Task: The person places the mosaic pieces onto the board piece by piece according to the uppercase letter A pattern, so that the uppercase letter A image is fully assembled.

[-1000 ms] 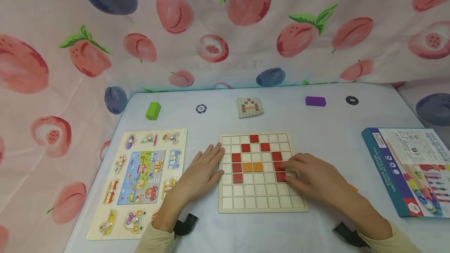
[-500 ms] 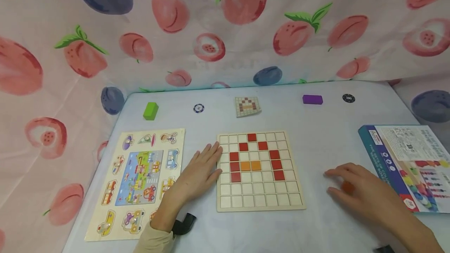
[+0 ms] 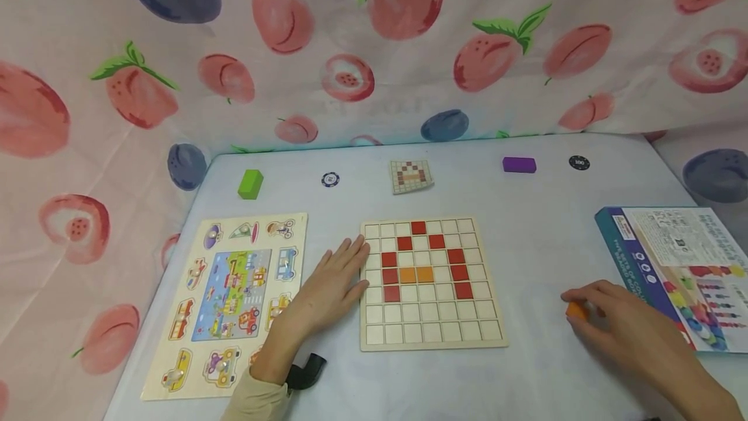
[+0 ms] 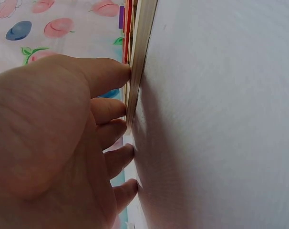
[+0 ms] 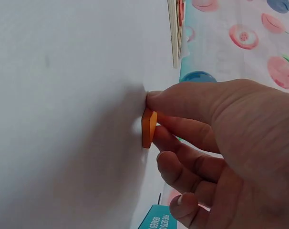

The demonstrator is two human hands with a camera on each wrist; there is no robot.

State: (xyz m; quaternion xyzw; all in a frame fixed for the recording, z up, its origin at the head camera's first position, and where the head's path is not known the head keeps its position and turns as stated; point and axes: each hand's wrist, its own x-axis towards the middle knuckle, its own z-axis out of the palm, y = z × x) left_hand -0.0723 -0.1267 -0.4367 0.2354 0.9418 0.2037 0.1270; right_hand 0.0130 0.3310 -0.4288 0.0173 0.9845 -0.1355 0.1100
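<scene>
A wooden grid board (image 3: 432,336) lies at the table's middle with several red tiles and two orange tiles (image 3: 416,274) set in its squares. My left hand (image 3: 327,291) lies flat with straight fingers on the table against the board's left edge (image 4: 137,71). My right hand (image 3: 619,323) is on the table to the right of the board. Its thumb and fingers pinch a small orange tile (image 3: 576,310) (image 5: 148,128) that touches the table surface.
A vehicle peg puzzle (image 3: 234,297) lies left of the board. A blue game box (image 3: 672,271) sits at the right edge. Along the back lie a green block (image 3: 250,184), a pattern card (image 3: 411,177), a purple block (image 3: 519,164) and two chips (image 3: 330,179).
My right hand left the board's right side, moved right across the table and took hold of the orange tile. The left hand has stayed put.
</scene>
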